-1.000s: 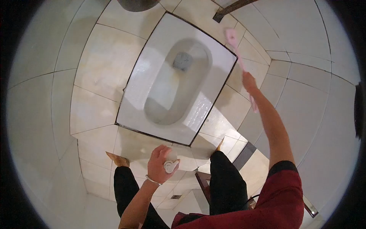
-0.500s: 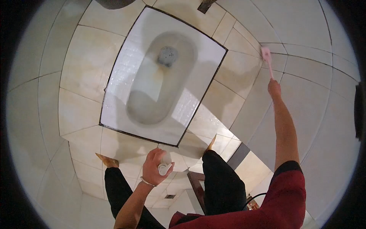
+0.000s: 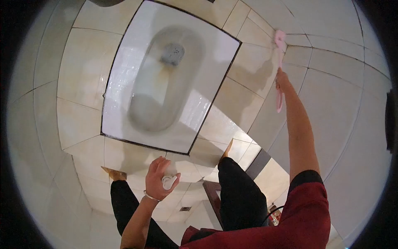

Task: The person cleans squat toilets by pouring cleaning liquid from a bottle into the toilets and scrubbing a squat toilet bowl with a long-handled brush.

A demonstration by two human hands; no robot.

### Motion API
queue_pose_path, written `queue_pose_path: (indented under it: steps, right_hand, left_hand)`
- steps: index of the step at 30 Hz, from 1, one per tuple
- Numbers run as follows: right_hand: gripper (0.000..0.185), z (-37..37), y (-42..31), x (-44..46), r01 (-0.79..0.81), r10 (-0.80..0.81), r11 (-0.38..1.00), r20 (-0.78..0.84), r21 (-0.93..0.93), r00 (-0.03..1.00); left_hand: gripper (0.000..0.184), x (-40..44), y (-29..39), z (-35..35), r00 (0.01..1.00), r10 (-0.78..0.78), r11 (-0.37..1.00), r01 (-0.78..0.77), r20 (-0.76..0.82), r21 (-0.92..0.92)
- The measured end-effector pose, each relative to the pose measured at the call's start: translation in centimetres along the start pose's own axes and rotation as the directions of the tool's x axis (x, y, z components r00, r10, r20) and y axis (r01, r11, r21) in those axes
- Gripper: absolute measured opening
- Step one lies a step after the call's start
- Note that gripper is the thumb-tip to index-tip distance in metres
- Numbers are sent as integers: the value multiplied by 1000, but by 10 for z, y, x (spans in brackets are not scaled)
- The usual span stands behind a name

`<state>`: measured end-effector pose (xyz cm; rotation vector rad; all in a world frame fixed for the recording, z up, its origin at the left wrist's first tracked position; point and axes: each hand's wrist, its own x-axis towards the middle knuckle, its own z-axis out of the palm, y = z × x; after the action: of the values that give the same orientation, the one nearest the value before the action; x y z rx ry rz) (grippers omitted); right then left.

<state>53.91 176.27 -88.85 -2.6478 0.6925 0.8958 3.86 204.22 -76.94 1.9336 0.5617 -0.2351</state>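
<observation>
My right hand [image 3: 281, 80] is closed around the handle of a pink long-handled brush [image 3: 279, 40]. Its head is up by the corner where the floor tiles meet the right wall, and the handle's looped end hangs below my fist. Nearer my body, my left hand [image 3: 158, 177] curls around a pale bottle [image 3: 168, 181] with a round white top facing me; most of its body is hidden. Between and beyond my hands lies a white squat toilet [image 3: 111, 116] set in the floor, with yellowish staining below the grey drain area in its bowl.
Beige floor tiles [image 3: 81, 68] surround the toilet, with tiled walls [image 3: 331, 103] left and right. My feet [image 3: 114, 173] stand on either side behind it. A small floor drain [image 3: 185, 208] and a dark doorway edge [image 3: 213, 195] lie behind me. A dark object [image 3: 389, 120] is at the right edge.
My right hand has moved up and left with the brush, its head shifting along the wall's base. The view has shifted slightly; my left hand keeps its hold on the bottle.
</observation>
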Motion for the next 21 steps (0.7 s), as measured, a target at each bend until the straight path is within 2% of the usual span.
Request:
queue_pose_path:
  steps: [1, 3, 5, 7, 8, 9, 11, 14, 16, 17, 19, 20, 21]
  right_hand:
    - [42, -3, 10, -4, -8, 8, 1000, 5, -4, 1000]
    - [35, -20, 28, -1, -131, 117, 968, 76, 212, 990]
    - [32, 2, 100, 13, -3, -116, 930, 301, 367, 947]
    - [43, 33, 123, -79, -112, 96, 992, 213, 65, 972]
    - [49, 49, 132, -129, -189, 199, 979, 164, -76, 966]
    - [49, 51, 136, -144, -58, 123, 964, 240, -261, 963]
    - [57, 55, 143, -175, 258, -34, 792, 383, -553, 923]
    - [58, 34, 129, -39, 562, -441, 711, 353, -423, 825]
    - [45, 17, 59, -13, 289, -233, 935, 260, -203, 937]
    - [41, 8, 22, -3, 141, -124, 987, 208, -72, 970]
    - [42, 10, 56, 9, -22, 11, 997, 152, 67, 988]
    - [39, 15, 99, 5, 203, -191, 977, 146, -67, 971]
    - [37, 20, 141, 2, 416, -395, 881, 133, -227, 909]
  left_hand:
    - [48, -2, -1, 0, 999, 37, 999, -36, -26, 5]
    - [49, -3, -1, -2, 995, 80, 997, -80, -60, 10]
    - [49, -6, 4, -4, 997, 65, 998, -64, -41, 9]
    - [48, -9, 3, -4, 998, 50, 999, -51, -25, -14]
    - [48, -10, 2, -4, 1000, 28, 999, -28, -11, -21]
    - [48, -11, 1, -6, 999, 33, 999, -34, -13, -26]
    - [47, -12, -1, -8, 999, 26, 999, -27, -20, -43]
    - [48, -13, -2, -11, 1000, 29, 999, -29, -4, 39]
    - [48, -17, -1, -12, 1000, 27, 997, -26, -9, 68]
    - [47, -17, -3, -12, 998, 56, 995, -54, -26, 84]
    - [48, -22, -2, -11, 999, 40, 998, -40, -7, 55]
    - [48, -24, 2, -9, 1000, 27, 999, -27, -1, 19]
    - [48, -23, 3, -8, 999, 34, 999, -34, -7, 5]
